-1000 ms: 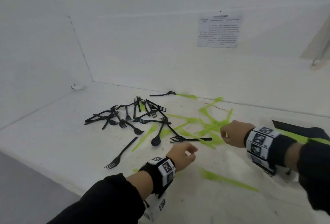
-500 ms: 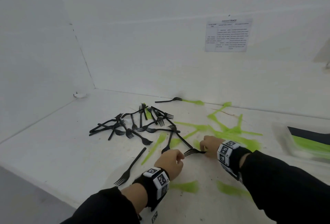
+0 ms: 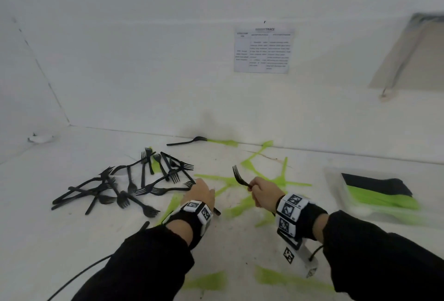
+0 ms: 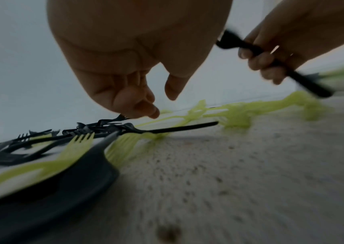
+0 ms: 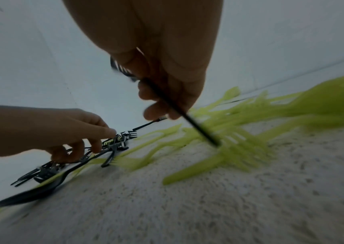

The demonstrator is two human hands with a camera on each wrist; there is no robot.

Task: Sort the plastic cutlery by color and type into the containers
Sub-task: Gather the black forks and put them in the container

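Right hand [image 3: 263,194] grips one black fork [image 3: 239,177]; left hand [image 3: 203,192], fingers loosely open, reaches the tangled black fork pile [image 3: 125,186], risking snagged neighbours.

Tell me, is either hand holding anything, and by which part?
The right hand grips a black fork by its handle, tines up. The left hand holds nothing; it reaches toward the pile of black forks.
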